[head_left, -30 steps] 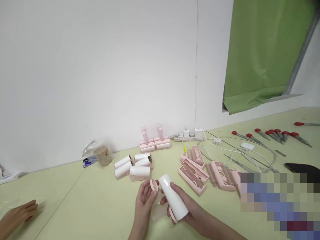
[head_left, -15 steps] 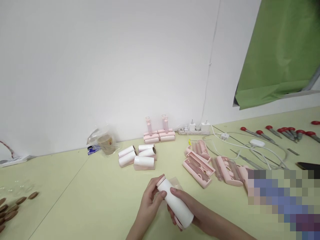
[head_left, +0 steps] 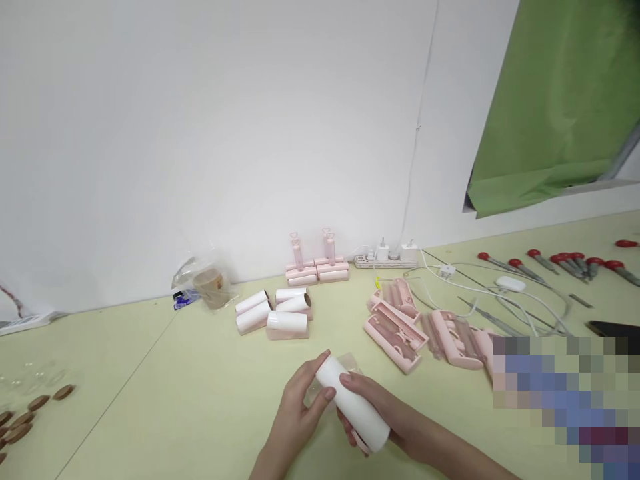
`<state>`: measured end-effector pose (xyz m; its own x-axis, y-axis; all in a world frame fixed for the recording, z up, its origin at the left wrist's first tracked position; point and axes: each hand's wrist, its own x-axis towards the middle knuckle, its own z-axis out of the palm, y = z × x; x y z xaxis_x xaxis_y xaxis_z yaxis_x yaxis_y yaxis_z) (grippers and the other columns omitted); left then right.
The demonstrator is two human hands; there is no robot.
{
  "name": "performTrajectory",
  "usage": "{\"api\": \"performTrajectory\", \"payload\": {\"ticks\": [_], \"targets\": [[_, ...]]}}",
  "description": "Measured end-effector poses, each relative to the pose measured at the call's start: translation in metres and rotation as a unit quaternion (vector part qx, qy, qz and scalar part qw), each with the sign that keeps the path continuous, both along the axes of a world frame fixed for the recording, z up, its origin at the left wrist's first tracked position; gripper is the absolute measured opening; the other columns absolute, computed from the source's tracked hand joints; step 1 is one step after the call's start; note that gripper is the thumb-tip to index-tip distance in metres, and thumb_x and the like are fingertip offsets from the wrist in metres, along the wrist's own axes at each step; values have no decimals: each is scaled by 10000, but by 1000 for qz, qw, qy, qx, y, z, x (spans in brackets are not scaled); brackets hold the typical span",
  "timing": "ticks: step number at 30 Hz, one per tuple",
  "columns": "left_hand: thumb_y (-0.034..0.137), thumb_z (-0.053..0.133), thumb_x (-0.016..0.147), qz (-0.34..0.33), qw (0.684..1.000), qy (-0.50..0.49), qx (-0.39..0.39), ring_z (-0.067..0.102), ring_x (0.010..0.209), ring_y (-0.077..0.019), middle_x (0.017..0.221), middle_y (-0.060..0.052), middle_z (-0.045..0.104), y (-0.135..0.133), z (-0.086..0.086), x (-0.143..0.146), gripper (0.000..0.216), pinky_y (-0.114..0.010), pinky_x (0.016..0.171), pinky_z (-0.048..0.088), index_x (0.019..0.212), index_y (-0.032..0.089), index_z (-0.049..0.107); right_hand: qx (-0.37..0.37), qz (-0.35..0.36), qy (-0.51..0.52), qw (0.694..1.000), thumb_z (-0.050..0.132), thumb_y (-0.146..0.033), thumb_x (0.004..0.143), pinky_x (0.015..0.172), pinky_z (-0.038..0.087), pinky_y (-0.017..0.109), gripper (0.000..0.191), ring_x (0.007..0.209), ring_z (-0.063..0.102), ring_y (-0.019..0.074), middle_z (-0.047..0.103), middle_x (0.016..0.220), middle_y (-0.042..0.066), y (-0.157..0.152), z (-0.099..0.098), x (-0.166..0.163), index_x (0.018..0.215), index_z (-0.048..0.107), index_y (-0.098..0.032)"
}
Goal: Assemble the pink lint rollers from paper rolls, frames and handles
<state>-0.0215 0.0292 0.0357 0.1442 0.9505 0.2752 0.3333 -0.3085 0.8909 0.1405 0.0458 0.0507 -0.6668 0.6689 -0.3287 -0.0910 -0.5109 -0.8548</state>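
A white paper lint roller (head_left: 354, 407) slants in front of me, with a bit of its pink holder showing along the lower edge. My right hand (head_left: 376, 401) wraps round its middle and lower part, thumb on top of the paper. At the upper end, the fingers of my left hand (head_left: 301, 399) press on the rim, while the thumb lies at the side. Clear plastic shows behind the roll, partly hidden by both hands. Further back lie several white paper rolls (head_left: 288, 323), some with a clear pinkish sleeve or cover.
Pink lint rollers with upright handles (head_left: 333, 269) stand at the wall beside a power strip (head_left: 386, 263). Open pink cases (head_left: 395, 340) lie to the right, with cables and red-ended tools (head_left: 565, 263) beyond. A bagged tape roll (head_left: 210, 288) and brown discs (head_left: 39, 403) are at left.
The pink rim at the roll's upper end no longer shows; my left fingers now sit over that end. More clear plastic shows behind the roll. The view has shifted slightly.
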Motion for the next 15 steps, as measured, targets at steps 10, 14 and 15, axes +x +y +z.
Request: {"api": "performTrajectory", "payload": {"ticks": [10,14,15], "targets": [[408,578,711,204,963,-178,-1,525,1003,-228,1110,-72,584,14,11,20,497,-302,835,423,1160,203,520,-39,-213,136,967,480,-470,777,693,436,268,318,770,578,164,609,817,46,32,8,11,889,528,-176],[285,602,719,166,978,-65,112,519,980,-215,1037,-66,593,9,9,17,373,-290,824,419,1091,263,575,13,-248,118,962,542,-416,735,826,404,282,299,941,540,184,596,913,49,35,1,13,932,527,-191],[263,598,725,158,978,-54,124,520,977,-213,1030,-68,591,8,6,16,367,-287,818,421,1091,272,575,28,-244,118,962,549,-420,728,856,389,284,324,978,521,187,591,934,50,33,-1,12,955,524,-191]]}}
